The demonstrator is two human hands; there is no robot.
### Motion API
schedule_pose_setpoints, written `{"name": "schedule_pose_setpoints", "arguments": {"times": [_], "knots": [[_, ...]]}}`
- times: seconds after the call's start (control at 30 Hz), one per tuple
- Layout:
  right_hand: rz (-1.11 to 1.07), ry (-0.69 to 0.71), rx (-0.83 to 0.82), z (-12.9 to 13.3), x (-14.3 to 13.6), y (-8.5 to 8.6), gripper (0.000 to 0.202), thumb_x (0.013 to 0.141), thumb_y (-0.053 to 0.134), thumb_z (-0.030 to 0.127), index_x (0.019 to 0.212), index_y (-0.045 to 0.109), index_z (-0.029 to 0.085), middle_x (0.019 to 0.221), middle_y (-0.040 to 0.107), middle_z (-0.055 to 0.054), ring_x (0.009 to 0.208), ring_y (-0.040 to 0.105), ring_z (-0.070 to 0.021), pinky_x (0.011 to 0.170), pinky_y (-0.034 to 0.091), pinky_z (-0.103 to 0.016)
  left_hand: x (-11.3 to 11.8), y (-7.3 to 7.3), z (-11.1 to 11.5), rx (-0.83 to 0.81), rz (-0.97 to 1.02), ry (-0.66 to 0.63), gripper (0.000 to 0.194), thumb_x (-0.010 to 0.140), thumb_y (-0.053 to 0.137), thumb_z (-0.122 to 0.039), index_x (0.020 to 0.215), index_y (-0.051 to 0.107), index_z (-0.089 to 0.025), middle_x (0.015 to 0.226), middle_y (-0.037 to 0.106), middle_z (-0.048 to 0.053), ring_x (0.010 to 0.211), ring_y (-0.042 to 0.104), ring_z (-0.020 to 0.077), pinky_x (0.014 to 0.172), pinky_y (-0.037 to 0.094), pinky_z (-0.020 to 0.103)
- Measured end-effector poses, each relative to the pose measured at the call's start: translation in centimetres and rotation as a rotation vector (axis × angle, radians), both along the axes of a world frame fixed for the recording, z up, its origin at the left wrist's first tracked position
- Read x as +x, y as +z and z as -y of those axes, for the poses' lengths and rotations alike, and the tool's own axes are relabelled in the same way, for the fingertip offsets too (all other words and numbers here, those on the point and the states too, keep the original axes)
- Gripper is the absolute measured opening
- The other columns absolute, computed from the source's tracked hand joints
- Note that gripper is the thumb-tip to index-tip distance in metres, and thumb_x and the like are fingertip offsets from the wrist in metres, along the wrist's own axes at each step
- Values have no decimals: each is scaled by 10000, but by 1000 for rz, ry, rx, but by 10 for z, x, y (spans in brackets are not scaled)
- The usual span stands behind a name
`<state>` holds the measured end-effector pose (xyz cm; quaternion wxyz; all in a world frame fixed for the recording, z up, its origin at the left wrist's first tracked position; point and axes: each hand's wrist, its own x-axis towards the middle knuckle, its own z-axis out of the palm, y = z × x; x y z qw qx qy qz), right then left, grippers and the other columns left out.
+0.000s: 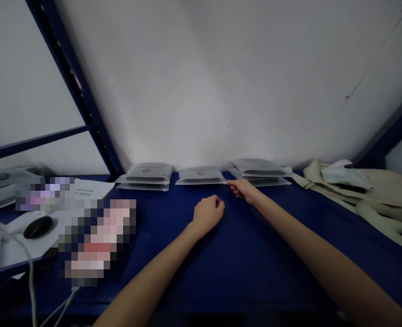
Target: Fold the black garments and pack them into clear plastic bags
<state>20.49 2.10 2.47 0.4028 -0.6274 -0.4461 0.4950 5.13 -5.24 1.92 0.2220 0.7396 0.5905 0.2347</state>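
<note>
My right hand [241,190] pinches the near right corner of a frosted plastic zip bag [201,175]. This bag lies flat at the back of the blue table [194,268], against the wall, with small dark print on top. My left hand [209,212] is loosely curled over the table in front of the bag, apart from it, and nothing shows in its fingers. To the left of that bag sits a stack of similar zip bags [146,173] with a round dark mark. Another stack of zip bags [262,169] lies to the right, just beyond my right hand. The bags' contents are hidden.
Folded beige cloth [388,193] is heaped at the right. On the left are papers [88,188], a black computer mouse [38,227], a blurred-out pink item [102,240] with a white cable [65,306], and more bags [3,181]. A blue metal frame [81,91] rises at the left.
</note>
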Motion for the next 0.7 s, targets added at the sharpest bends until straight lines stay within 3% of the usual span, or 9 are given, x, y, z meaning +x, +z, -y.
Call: {"name": "schedule_pose_setpoints", "arguments": {"times": [0.07, 0.17, 0.23, 0.43, 0.7], "knots": [[-9, 0, -9, -1, 1, 0, 208, 837, 507, 194, 634, 478, 155, 431, 388, 79, 362, 292, -24, 360, 223, -148, 12, 0, -5, -105, 201, 11, 210, 819, 458, -274, 816, 643, -174, 742, 666, 60, 718, 605, 176, 651, 416, 259], [-17, 2, -20, -1, 2, 0, 237, 815, 532, 190, 594, 450, 163, 415, 389, 77, 352, 284, -25, 352, 216, -154, 35, 3, -17, -433, 676, 110, 170, 815, 467, -207, 743, 605, -137, 572, 579, 5, 441, 483, 88, 481, 348, 209], [-20, 5, -22, -1, 3, -1, 262, 790, 558, 194, 562, 431, 171, 395, 383, 74, 347, 290, -31, 348, 225, -161, 54, 4, -27, -547, 850, 177, 199, 839, 428, -191, 744, 588, -122, 536, 536, -18, 361, 418, 60, 423, 313, 196], [-26, 10, -4, 1, 4, -3, 347, 770, 534, 204, 475, 352, 203, 333, 316, 69, 316, 291, -59, 321, 225, -195, 96, 1, -52, -501, 1024, 400, 351, 901, 332, -245, 696, 578, -102, 499, 495, -3, 337, 391, 53, 396, 309, 194], [-29, -1, 27, 1, 6, -1, 329, 766, 520, 168, 481, 356, 197, 324, 324, 75, 308, 270, -44, 318, 214, -173, 102, -5, -64, -469, 1109, 487, 298, 862, 418, -227, 609, 540, -125, 435, 451, -16, 338, 399, 74, 398, 315, 203]]}}
